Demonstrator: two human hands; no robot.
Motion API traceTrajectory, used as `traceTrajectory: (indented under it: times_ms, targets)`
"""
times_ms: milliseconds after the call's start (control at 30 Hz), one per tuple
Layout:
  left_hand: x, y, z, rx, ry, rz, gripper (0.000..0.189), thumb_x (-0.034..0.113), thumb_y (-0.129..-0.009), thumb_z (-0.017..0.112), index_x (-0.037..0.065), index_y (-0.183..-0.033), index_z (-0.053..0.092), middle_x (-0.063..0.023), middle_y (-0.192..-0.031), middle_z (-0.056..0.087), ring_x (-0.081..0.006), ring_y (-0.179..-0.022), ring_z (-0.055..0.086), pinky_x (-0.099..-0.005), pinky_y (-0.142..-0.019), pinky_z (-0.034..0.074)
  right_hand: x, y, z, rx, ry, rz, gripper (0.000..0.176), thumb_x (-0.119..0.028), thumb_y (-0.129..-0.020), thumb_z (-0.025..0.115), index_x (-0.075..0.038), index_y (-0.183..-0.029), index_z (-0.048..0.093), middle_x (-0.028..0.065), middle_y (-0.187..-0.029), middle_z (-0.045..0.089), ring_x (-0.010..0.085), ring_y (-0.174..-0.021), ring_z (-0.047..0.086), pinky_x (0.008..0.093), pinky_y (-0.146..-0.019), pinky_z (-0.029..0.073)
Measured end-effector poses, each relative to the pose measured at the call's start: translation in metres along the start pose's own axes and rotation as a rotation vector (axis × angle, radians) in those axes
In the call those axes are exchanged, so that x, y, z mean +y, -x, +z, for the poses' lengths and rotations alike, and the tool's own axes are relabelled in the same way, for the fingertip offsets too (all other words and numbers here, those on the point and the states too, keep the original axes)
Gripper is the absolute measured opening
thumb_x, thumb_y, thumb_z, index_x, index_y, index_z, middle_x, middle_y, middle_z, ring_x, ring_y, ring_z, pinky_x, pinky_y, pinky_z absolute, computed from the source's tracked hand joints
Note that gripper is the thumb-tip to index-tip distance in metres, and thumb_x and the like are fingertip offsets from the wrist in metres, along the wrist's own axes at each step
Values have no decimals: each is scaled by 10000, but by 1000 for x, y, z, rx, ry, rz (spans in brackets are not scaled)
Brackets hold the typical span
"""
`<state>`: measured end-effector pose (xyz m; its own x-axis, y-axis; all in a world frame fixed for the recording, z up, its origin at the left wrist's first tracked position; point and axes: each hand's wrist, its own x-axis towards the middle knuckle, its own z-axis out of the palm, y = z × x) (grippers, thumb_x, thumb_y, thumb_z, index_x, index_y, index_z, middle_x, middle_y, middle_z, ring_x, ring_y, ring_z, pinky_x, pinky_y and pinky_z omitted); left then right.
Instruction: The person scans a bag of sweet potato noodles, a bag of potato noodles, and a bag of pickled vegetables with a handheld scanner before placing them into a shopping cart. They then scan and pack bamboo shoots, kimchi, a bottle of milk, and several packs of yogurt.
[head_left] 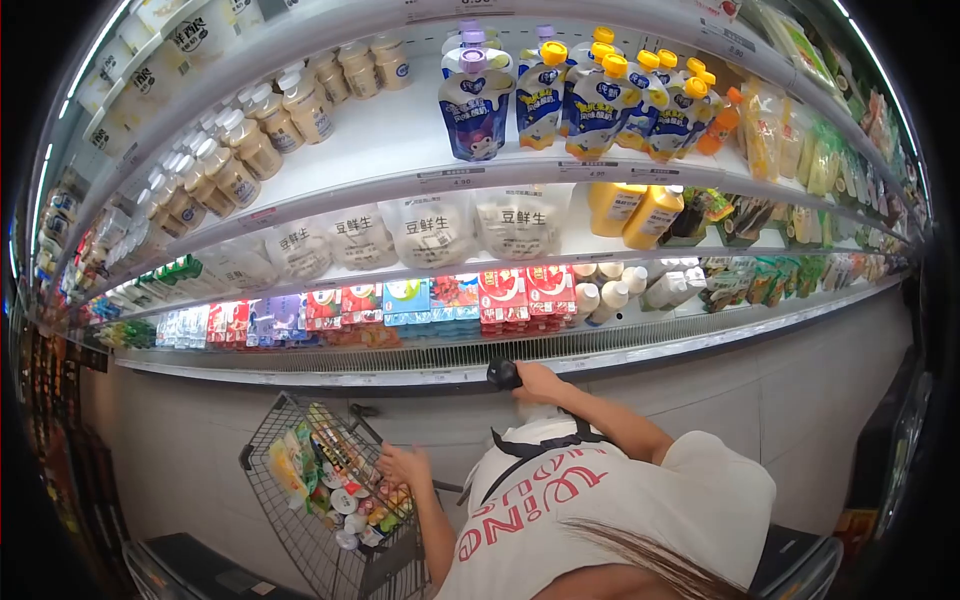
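My left hand (403, 467) is over the near right side of a wire shopping cart (262, 470), its fingers loosely apart and nothing visible in them. Groceries fill part of the cart, among them a yellow-green bag (292, 465) and several small white-lidded containers (343, 501). In front of my body, my right hand (540, 385) is closed on a dark rounded object (501, 374), whose kind I cannot make out. That hand is near the front edge of the refrigerated shelf unit (430, 378). Some of its fingers are hidden.
Yogurt pouches (475, 110) with purple and yellow caps stand on the upper shelf, with small bottles (232, 175) to the left. Below are white bags (435, 228), yellow bottles (655, 215) and red cartons (525, 297). Grey tiled floor (690, 400) lies before the unit.
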<state>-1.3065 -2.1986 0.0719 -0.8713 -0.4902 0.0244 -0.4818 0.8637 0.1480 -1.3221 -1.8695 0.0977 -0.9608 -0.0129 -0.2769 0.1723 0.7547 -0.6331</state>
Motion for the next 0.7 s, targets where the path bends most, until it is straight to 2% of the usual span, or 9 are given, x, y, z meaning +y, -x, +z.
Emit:
traceTrajectory:
  times_ms: [67, 133, 200, 233, 300, 400, 467, 600, 700]
  targets:
    - [72, -24, -25, -252, 356, 33, 595, 313, -827, 689, 88, -1320, 443, -179, -1275, 500, -377, -1193, 486, -560, -908, 392, 15, 7, -10, 15, -42, 27, 462, -253, -689, 735, 27, -1001, 539, 270, -885, 651, 441, -871, 632, 499, -766, 505]
    - [137, -43, -44, -150, 637, 290, 514, 286, -851, 664, 62, -1276, 480, -171, -1267, 512, -380, -1168, 501, -523, -928, 407, 24, 7, -22, 18, -50, 35, 476, -271, -696, 741, 32, -1002, 539, 276, -870, 650, 445, -857, 635, 500, -758, 501]
    - [190, -75, -75, -13, 895, 468, 414, 170, -861, 647, -17, -1207, 514, -198, -1214, 532, -381, -1146, 507, -461, -972, 400, 22, 10, -33, 61, -86, 37, 494, -278, -692, 749, 36, -1015, 547, 282, -865, 652, 449, -852, 637, 488, -757, 504]
    - [215, -91, -105, 22, 919, 463, 381, 131, -862, 638, -38, -1184, 522, -210, -1180, 540, -385, -1138, 508, -447, -977, 399, 25, 11, -37, 41, -71, 91, 506, -275, -702, 753, 22, -1073, 578, 256, -918, 668, 410, -887, 652, 433, -790, 505]
    - [247, -131, -151, 223, 994, 417, 392, 120, -857, 641, -30, -1196, 513, -207, -1159, 538, -383, -1111, 520, -455, -957, 405, 30, 10, -46, 28, -145, 68, 528, -262, -705, 768, 17, -1112, 580, 249, -945, 674, 396, -908, 659, 413, -809, 504]
    - [269, -216, -209, 528, 1080, 271, 425, 124, -830, 671, -40, -1181, 496, -219, -1148, 536, -381, -1118, 507, -455, -965, 393, 18, 12, -56, -36, -169, 71, 550, -255, -714, 771, 14, -1153, 576, 245, -976, 677, 385, -932, 663, 399, -829, 501]
    - [271, -282, -233, 631, 1062, 238, 479, 145, -806, 703, -45, -1186, 481, -220, -1160, 536, -373, -1136, 494, -453, -989, 368, 4, 3, -62, -37, -165, 34, 558, -249, -718, 770, 13, -1170, 574, 243, -983, 678, 381, -941, 664, 395, -835, 499]
    - [277, -380, -263, 698, 964, 279, 636, 230, -745, 779, -35, -1222, 452, -218, -1165, 537, -381, -1145, 483, -467, -1002, 355, -40, -15, -68, 5, -237, -89, 533, -234, -727, 754, 10, -1165, 573, 249, -973, 678, 395, -938, 660, 417, -836, 499]
    - [283, -411, -270, 647, 868, 313, 757, 300, -696, 823, -26, -1250, 423, -214, -1183, 529, -393, -1145, 482, -483, -985, 375, -90, -42, -69, 8, -255, -105, 504, -201, -725, 752, -8, -1157, 580, 238, -973, 679, 390, -944, 659, 412, -834, 499]
